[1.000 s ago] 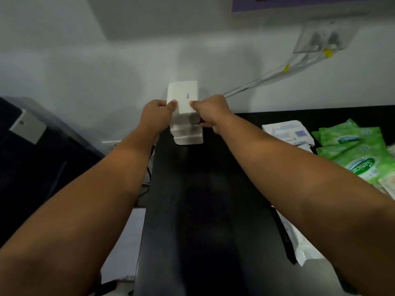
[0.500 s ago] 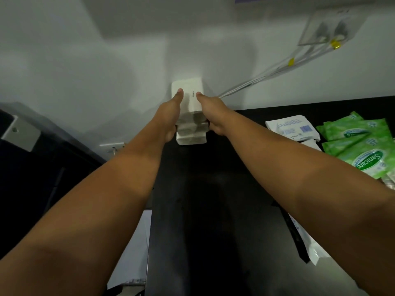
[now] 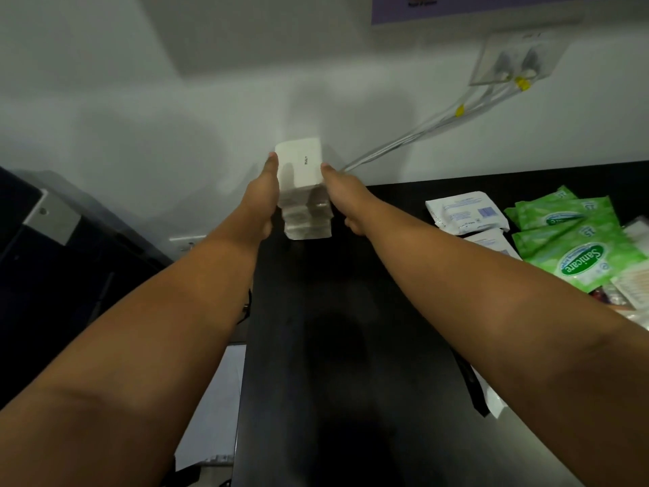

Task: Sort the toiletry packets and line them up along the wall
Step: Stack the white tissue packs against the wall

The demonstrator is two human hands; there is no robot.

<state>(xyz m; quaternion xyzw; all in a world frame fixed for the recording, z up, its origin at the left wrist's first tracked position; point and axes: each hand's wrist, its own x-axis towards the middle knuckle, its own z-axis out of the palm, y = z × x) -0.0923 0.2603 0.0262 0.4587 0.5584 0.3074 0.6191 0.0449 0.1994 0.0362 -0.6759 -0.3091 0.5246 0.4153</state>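
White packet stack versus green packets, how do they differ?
The white stack is nearly unprinted; the green packets carry a bold logo. The white stack stands piled at the wall, left hand and right hand touching its sides; the green packets lie flat, untouched. Both sit on the table.

1. A stack of white packets [image 3: 307, 221] stands at the far left corner of the black table [image 3: 351, 311], against the wall [image 3: 210, 117]. Its top packet [image 3: 298, 166] tilts up towards the wall and shows a small dark mark. The left hand [image 3: 261, 202] and right hand [image 3: 342, 195] press its sides.
2. Two white packets with blue print [image 3: 467, 212] lie flat to the right, near the wall and well apart from the stack.
3. Green packets [image 3: 576, 240] marked "Sanicare" lie overlapping just beyond those.
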